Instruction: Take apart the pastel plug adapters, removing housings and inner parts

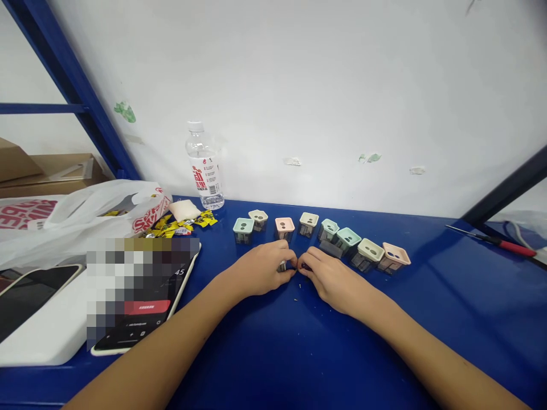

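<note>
Where blue worktop (444,336) meets white wall (299,85) — pastel pots (285,228), left grip (260,269) and right grip (335,280) each clamped on a small piece (281,266).

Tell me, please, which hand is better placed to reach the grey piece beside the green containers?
Probably the right hand: it lies just in front of the grey piece, while the left hand sits farther off, in front of the pink container.
</note>
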`<state>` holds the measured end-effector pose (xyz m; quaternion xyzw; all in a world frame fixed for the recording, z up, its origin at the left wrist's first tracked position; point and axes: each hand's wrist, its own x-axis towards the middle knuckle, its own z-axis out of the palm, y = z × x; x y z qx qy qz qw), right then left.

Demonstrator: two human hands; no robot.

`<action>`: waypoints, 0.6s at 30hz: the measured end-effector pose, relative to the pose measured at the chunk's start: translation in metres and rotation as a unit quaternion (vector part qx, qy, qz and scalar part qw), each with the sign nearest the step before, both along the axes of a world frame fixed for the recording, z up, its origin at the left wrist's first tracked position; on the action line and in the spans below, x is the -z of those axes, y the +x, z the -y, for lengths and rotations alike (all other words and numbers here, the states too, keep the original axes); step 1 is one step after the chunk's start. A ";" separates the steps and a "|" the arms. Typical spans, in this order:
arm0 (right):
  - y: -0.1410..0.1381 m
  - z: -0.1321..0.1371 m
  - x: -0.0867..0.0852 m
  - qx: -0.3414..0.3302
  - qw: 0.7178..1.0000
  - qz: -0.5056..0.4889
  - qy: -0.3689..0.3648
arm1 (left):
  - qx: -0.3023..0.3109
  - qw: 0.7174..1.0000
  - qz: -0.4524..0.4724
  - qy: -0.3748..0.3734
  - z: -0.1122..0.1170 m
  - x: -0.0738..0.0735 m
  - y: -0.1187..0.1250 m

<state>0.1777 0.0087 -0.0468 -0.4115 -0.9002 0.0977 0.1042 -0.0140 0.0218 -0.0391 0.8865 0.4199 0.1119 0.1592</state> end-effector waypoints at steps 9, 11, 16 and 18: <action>0.002 0.000 -0.001 -0.003 1.000 -0.006 -0.007 | 0.019 1.000 0.021 -0.004 -0.003 0.004 0.000; 0.004 0.000 -0.002 -0.006 1.000 -0.010 -0.012 | 0.022 1.000 0.021 -0.004 -0.003 0.004 -0.001; 0.009 -0.002 -0.005 -0.003 1.000 -0.020 -0.020 | 0.030 0.999 0.019 -0.002 -0.002 0.002 -0.002; 0.010 -0.002 -0.005 -0.002 1.000 -0.017 -0.018 | 0.030 0.999 0.017 -0.001 -0.002 0.001 -0.002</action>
